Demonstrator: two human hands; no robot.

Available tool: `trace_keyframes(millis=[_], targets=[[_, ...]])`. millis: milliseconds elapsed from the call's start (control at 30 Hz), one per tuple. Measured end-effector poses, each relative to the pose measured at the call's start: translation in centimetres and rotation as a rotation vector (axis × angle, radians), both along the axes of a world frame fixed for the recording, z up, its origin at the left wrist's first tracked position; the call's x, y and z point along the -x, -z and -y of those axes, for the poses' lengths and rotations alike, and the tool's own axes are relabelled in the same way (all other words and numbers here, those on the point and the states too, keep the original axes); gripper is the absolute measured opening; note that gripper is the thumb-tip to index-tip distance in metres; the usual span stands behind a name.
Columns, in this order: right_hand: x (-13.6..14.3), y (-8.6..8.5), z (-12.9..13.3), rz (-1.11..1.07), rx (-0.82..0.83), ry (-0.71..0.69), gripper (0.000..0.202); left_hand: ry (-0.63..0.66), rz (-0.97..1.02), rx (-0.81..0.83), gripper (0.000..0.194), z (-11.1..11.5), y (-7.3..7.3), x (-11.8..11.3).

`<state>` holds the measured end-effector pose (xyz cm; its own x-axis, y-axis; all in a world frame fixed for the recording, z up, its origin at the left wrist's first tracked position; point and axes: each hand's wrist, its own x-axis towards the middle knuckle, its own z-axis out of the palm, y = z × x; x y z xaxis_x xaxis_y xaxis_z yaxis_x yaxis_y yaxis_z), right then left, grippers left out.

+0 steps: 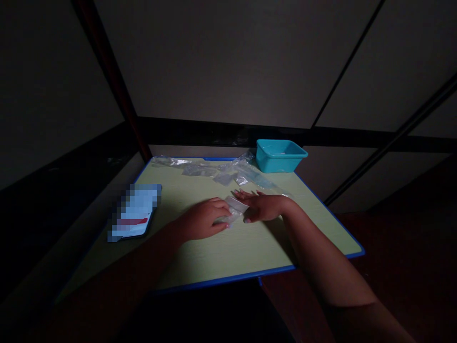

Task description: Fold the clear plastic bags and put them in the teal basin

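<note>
A small clear plastic bag [233,212] with a whitish flat piece [238,204] lies at the middle of the pale green table [221,257]. My left hand [205,219] is at its left side, fingers curled and closed on the bag's edge. From the right, my right hand [262,206] reaches over the right end of the whitish piece, palm down with its fingers spread and touching it. Several clear plastic bags [200,170] lie flat behind both hands, overlapping in places.
A turquoise plastic basket [274,164] stands at the table's back right corner. A phone or tablet with a lit, blurred screen [135,212] lies at the left edge. The table has a blue rim, and a panelled wall rises behind it.
</note>
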<state>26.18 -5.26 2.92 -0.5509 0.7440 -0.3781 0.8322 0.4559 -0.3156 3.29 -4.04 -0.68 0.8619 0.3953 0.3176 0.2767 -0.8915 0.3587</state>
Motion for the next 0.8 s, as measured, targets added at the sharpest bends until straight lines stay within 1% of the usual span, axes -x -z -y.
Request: trace_keyframes(millis=[67,167,433,567,700,800], targets=[[-0.1,-0.1,0.1,0.036,0.006,-0.02,0.081,-0.005,-0.012,-0.001,0.025,0.0,0.0,0.0],[0.1,0.0,0.1,0.035,0.011,-0.038,0.073,-0.005,-0.021,-0.01,0.025,0.0,0.0,-0.1],[1.0,0.7,0.1,0.035,0.021,0.021,0.069,0.013,-0.006,0.024,0.022,-0.1,-0.2,-0.1],[1.3,0.8,0.0,0.032,0.002,0.013,0.062,0.015,-0.001,0.027,0.023,-0.2,0.0,0.0],[1.4,1.0,-0.1,-0.01,-0.02,0.006,0.057,0.021,-0.002,0.03,0.024,-0.3,0.3,0.0],[1.5,1.4,-0.2,-0.064,-0.009,-0.005,0.056,0.017,-0.02,0.018,0.022,-0.2,0.2,0.0]])
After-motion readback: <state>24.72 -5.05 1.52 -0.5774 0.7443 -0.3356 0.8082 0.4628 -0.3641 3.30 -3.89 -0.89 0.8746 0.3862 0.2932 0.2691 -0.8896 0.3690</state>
